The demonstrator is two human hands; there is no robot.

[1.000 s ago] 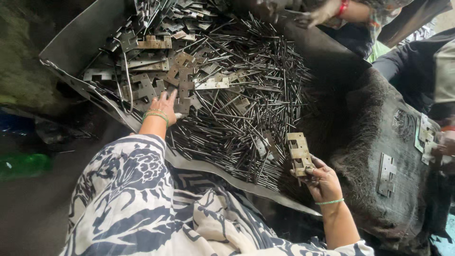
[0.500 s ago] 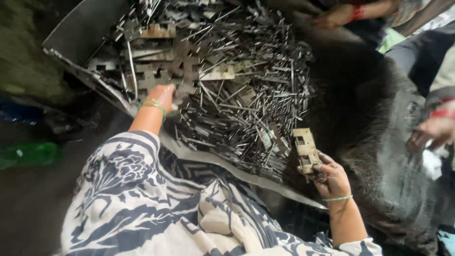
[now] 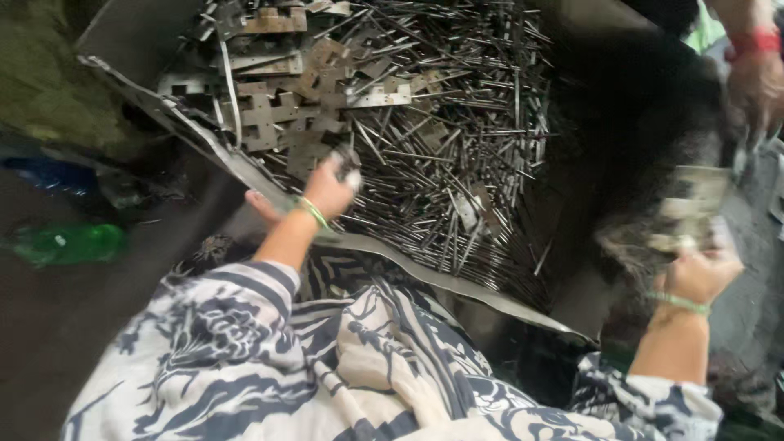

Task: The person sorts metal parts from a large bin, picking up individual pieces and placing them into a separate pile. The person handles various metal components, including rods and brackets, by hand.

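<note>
Her left hand [image 3: 327, 189] grips a small metal piece [image 3: 349, 160] above the heap of rods [image 3: 457, 155]; her right hand [image 3: 701, 273] clutches a blurred stack of plates [image 3: 690, 214].

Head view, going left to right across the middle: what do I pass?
green bottle → left hand at the tray edge → heap of metal pins → dark fuzzy cloth → right hand holding stacked metal plates, blurred

Left hand [image 3: 325, 189] at near edge of sheet-metal tray [image 3: 204, 147], pinching a small metal piece from heap of rods [image 3: 457, 122] and notched plates [image 3: 278, 106]. Right hand [image 3: 698, 273] holds blurred stack of plates [image 3: 690, 208] over dark cloth [image 3: 645, 122]. Another person's hand [image 3: 755, 86] top right.
</note>
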